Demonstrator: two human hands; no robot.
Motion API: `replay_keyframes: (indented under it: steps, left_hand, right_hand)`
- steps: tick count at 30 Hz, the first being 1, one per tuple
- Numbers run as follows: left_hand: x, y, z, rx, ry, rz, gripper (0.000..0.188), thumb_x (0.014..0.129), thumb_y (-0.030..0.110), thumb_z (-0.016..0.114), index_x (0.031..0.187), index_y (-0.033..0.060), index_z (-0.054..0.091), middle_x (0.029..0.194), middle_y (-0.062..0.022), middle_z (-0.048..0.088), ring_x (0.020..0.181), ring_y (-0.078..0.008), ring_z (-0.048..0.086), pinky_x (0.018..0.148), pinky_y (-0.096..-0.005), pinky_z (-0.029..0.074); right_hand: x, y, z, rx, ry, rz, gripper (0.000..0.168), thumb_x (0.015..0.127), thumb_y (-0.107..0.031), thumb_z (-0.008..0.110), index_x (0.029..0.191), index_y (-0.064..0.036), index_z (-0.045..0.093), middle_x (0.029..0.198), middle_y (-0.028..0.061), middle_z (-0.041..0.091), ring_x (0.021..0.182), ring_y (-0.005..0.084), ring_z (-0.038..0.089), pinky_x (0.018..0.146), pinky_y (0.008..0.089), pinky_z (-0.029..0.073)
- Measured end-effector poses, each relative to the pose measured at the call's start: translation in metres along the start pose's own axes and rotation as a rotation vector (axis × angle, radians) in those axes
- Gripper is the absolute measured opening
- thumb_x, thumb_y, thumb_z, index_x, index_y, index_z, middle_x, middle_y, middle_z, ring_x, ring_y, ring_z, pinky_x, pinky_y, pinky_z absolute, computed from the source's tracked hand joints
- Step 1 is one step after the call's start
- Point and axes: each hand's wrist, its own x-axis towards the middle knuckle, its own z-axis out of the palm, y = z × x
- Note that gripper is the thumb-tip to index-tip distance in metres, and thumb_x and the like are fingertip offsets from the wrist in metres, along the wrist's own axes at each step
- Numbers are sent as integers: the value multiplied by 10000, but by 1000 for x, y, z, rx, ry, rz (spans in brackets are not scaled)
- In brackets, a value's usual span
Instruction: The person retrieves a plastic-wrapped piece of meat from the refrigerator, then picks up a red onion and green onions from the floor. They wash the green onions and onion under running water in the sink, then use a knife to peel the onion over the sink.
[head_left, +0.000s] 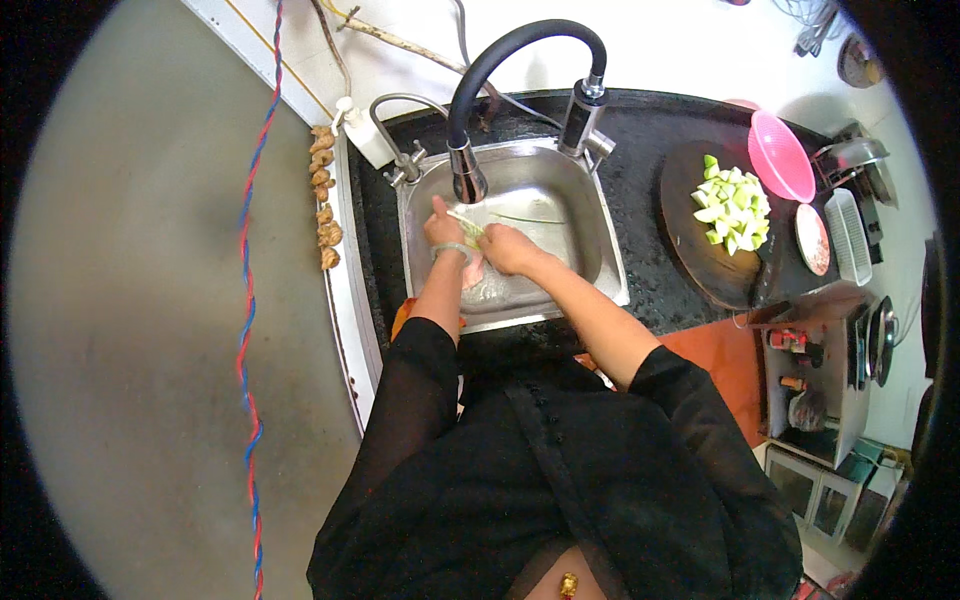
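Note:
Both my hands are low in a stainless-steel sink. My left hand, with a pale bangle at the wrist, grips one side of a pale green vegetable bunch. On its other side, the curled fingers of my right hand close on the same bunch. Its exact kind is hard to tell, since my fingers cover much of it. One thin green stalk lies loose on the sink floor behind my right hand. Below my hands is a pinkish item, partly hidden by the left wrist.
A black flexible faucet arches over the sink, beside a small metal tap and a white pump bottle. To the right, cut green-white chunks lie on a round wooden board, near a pink basket and a knife.

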Motion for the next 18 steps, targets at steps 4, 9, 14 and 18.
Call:
replay_keyframes:
  steps: [4, 9, 14, 18]
  left_hand:
    - [7, 13, -15, -294, 115, -493, 606, 848, 553, 386, 571, 23, 488, 514, -76, 493, 450, -209, 473, 431, -343, 367]
    - [-24, 22, -41, -881, -461, -630, 508, 844, 518, 450, 954, 24, 503, 862, -92, 581, 751, -232, 572, 633, -341, 470]
    - [-70, 63, -40, -838, -934, -397, 478, 880, 422, 446, 1095, -3, 482, 1092, -141, 559, 960, -257, 547, 875, -393, 421]
    - [-29, 49, -37, -668, -1070, -381, 370, 910, 357, 408, 1038, 23, 504, 1060, -161, 564, 882, -278, 577, 763, -408, 484]
  right_hand:
    - [4, 12, -8, 130, 46, 36, 344, 807, -266, 463, 830, 50, 597, 831, 258, 591, 791, 385, 578, 750, 423, 445]
    - [13, 29, -15, 423, 38, 104, 340, 847, -311, 487, 832, 9, 602, 677, 142, 591, 639, 221, 565, 623, 346, 444]
    - [24, 33, 2, 430, -9, -347, 246, 843, -266, 510, 873, -30, 570, 632, 89, 544, 571, 186, 538, 537, 306, 429]
    - [26, 24, -4, 979, -306, -35, 185, 856, -232, 530, 876, -53, 570, 583, 5, 483, 487, 88, 441, 460, 222, 352]
